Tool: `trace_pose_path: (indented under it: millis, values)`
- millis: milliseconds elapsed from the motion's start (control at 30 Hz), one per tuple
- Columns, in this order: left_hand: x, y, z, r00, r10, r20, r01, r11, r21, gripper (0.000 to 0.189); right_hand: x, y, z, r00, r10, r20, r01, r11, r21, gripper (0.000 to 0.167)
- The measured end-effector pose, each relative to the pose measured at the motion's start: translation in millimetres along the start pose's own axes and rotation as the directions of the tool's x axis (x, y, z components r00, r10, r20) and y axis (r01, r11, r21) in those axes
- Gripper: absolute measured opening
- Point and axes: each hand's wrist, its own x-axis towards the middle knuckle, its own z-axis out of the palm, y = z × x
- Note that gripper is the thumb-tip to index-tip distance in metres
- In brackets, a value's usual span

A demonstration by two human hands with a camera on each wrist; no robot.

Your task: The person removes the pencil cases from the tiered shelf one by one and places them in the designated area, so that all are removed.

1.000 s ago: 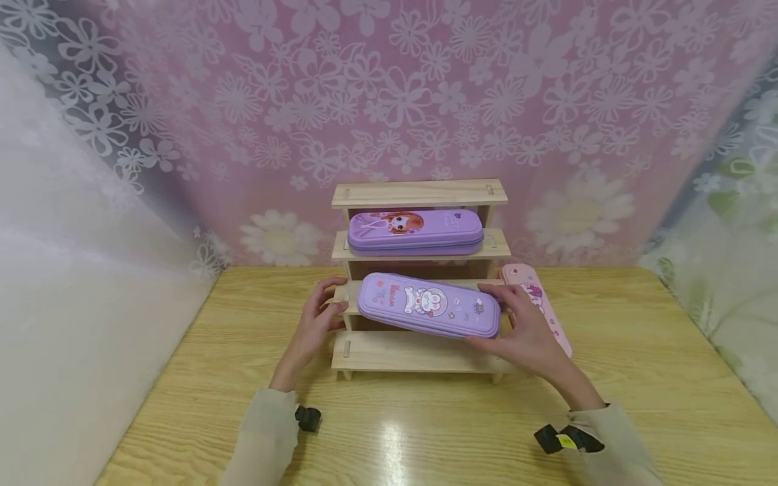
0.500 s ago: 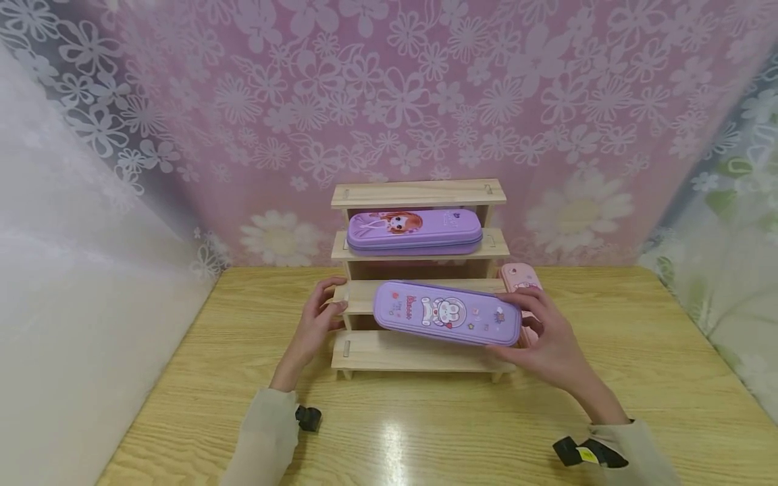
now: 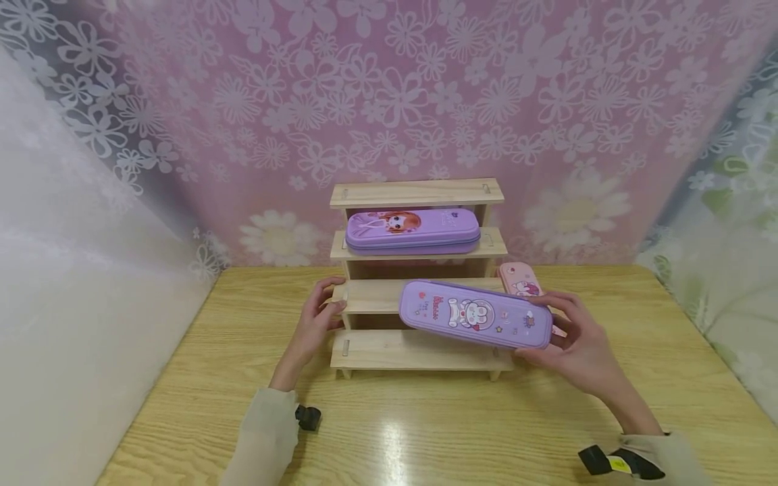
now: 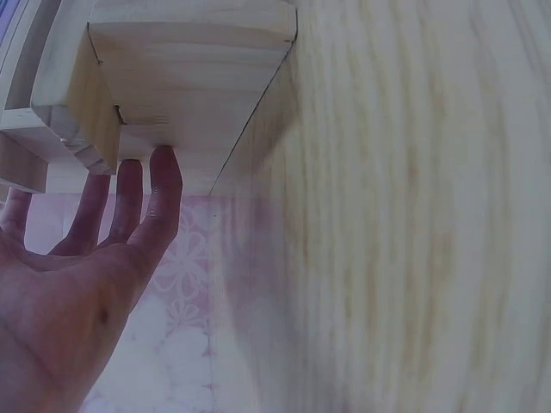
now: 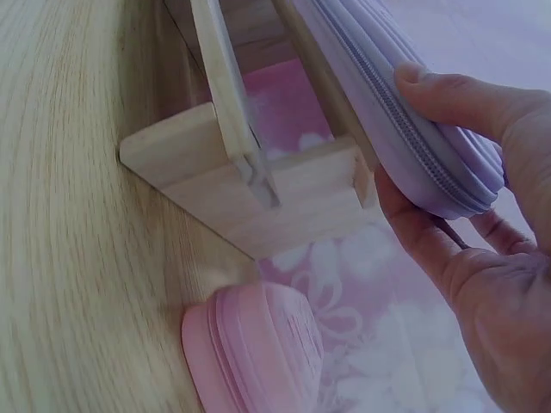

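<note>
My right hand (image 3: 581,347) holds the lilac pencil case (image 3: 474,314) with a rabbit astronaut printed on it. It grips the right end, thumb on one side and fingers on the other. The case slants in front of the lower tiers of a wooden stepped shelf (image 3: 419,350). In the right wrist view, the case's zipper (image 5: 379,99) runs between thumb and fingers. My left hand (image 3: 314,327) holds the shelf's left end, thumb at a board's front edge. The left wrist view shows fingertips (image 4: 164,168) against the side panel.
A purple pencil case (image 3: 413,231) with a girl print lies on an upper tier. The pink pencil case (image 3: 518,279) lies on the wooden table (image 3: 243,378) beside the shelf's right side, partly hidden by the lilac one. A flowered pink curtain (image 3: 389,101) hangs behind.
My right hand has carried the lilac pencil case to the right, from in front of the shelf's middle tier towards its right side, covering more of the pink case. The left hand stays put.
</note>
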Motion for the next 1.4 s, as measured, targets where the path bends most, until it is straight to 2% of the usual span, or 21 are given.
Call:
trace_pose_path:
  millis: [133, 367, 433, 667, 833, 1000, 1133, 1233, 1333, 1400]
  values:
    - [0.2, 0.3, 0.3, 1.000, -0.005, -0.001, 0.005, 1.000, 0.011, 0.046, -5.9, 3, -12, 1.000, 0.008, -0.022, -0.007, 0.997, 0.071, 0.078]
    - [0.9, -2.0, -0.5, 1.000, -0.006, 0.000, 0.006, 1.000, 0.009, 0.045, -15.8, 6, -35, 0.996, -0.057, -0.072, 0.070, 0.980, 0.189, 0.081]
    - [1.5, -3.5, -1.0, 1.000, -0.005, 0.001, 0.005, 1.000, 0.005, 0.044, -19.0, 7, -41, 0.995, -0.058, -0.087, 0.073, 0.979, 0.188, 0.081]
    - [1.7, -3.6, -1.5, 1.000, 0.001, 0.005, -0.001, 1.000, 0.000, 0.044, -31.5, 9, -65, 0.992, 0.003, -0.128, 0.035, 0.953, 0.300, 0.083]
    - [0.8, -1.3, -0.5, 1.000, -0.003, 0.002, 0.003, 1.000, -0.010, 0.042, -36.8, 16, -81, 0.989, 0.036, -0.146, 0.018, 0.936, 0.351, 0.084]
    - [0.6, -0.2, 0.2, 1.000, -0.001, 0.005, 0.001, 1.000, 0.003, 0.044, -43.3, 21, -95, 0.979, 0.046, -0.198, 0.030, 0.930, 0.367, 0.084]
    - [0.2, 0.0, 0.0, 1.000, -0.001, 0.004, 0.001, 1.000, 0.004, 0.043, -47.8, 23, -103, 0.957, 0.066, -0.284, 0.044, 0.931, 0.363, 0.081]
    - [-0.1, 0.2, -0.1, 1.000, -0.002, 0.005, 0.002, 1.000, -0.003, 0.042, -51.0, 25, -108, 0.927, 0.108, -0.359, 0.019, 0.943, 0.333, 0.078]
    - [0.0, 0.3, 0.1, 1.000, -0.003, 0.007, 0.003, 1.000, -0.009, 0.042, -52.0, 25, -111, 0.882, 0.150, -0.448, -0.094, 0.985, 0.144, 0.076]
    - [-0.1, 0.6, 0.4, 1.000, -0.004, 0.009, 0.004, 1.000, -0.009, 0.042, -51.5, 27, -111, 0.848, 0.170, -0.502, -0.195, 0.981, 0.004, 0.076]
